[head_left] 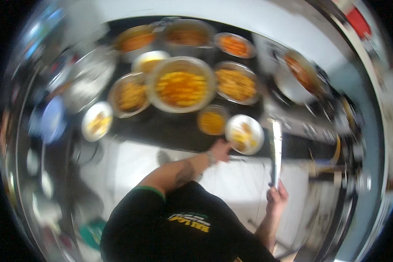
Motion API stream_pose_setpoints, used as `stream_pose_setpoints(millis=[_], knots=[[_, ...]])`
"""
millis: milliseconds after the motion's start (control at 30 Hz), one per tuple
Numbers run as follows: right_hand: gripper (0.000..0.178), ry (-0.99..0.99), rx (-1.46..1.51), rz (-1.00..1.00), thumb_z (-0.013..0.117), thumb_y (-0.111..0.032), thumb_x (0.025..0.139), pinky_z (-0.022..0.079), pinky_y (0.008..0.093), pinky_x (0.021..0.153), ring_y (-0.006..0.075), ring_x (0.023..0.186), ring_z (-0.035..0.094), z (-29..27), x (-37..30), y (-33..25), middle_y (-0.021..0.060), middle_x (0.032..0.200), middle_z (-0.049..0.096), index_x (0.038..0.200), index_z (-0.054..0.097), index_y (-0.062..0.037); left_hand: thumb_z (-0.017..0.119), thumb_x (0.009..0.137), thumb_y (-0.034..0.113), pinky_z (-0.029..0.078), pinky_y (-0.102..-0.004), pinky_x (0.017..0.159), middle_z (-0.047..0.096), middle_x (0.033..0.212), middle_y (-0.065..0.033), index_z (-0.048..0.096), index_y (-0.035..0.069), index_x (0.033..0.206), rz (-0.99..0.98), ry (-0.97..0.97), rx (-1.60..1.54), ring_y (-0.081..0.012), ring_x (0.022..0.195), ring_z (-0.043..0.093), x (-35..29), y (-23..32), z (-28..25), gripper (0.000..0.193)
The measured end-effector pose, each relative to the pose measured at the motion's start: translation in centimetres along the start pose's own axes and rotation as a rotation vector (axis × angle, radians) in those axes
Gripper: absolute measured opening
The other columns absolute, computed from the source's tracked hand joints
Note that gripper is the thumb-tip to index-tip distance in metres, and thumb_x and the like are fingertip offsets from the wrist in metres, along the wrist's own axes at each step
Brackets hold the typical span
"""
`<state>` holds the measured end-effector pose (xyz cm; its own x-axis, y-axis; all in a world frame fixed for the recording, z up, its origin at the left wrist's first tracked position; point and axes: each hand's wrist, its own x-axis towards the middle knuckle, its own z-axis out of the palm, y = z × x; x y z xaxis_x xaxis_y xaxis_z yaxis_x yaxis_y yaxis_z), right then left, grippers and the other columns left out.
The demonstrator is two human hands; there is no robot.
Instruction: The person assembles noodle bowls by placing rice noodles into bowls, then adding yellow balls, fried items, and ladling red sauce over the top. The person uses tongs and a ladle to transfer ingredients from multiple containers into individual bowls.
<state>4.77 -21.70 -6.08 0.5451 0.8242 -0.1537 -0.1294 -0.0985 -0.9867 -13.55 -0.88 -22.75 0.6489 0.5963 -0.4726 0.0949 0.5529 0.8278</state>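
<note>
My left hand (220,150) reaches forward, its fingers closed at the near left rim of a white plate (258,127) that holds some yellow and brown food. In my right hand (278,197), held upright to the right of the plate, is a long, flat, silvery utensil (276,148); blur hides its exact kind. Just beyond the plate stands a small round bowl (212,107) of yellow food. A large round pot (151,89) of yellow-orange food in sauce sits farther left on the dark counter (161,132).
Dishes of orange-brown food (236,85) fill the counter's far side. A second white plate (86,122) with food is at the left, near a large pale-filled bowl (91,78). At the right, a pot (291,85) stands on a stove (308,127).
</note>
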Motion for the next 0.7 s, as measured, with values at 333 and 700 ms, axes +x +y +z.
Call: stream_pose_setpoints(millis=[333,700], knots=[[0.028,-0.470,0.441,0.299,0.050,-0.034,0.098,0.042,0.0226,0.041,0.0101,0.053,0.053,18.1,4.9,1.8,0.0058,0.087,0.064,0.113,0.054,-0.0102,0.040,0.098,0.035,0.053,-0.0482,0.068,0.067,0.085,-0.0205,0.068,0.003,0.097,-0.113,0.625,0.850,-0.0358,0.084,0.066,-28.0,-14.4,-17.9,0.043],[0.032,-0.485,0.254,0.210,0.047,-0.039,0.100,0.038,0.0196,0.043,0.0062,0.053,0.047,44.4,-6.7,4.0,0.0007,0.087,0.062,0.111,0.058,-0.0108,0.050,0.091,0.052,0.048,-0.0479,0.090,0.063,0.106,-0.0308,0.056,-0.009,0.112,-0.369,2.285,-0.179,-0.0430,0.104,0.061,-73.4,-35.4,-50.7,0.065]])
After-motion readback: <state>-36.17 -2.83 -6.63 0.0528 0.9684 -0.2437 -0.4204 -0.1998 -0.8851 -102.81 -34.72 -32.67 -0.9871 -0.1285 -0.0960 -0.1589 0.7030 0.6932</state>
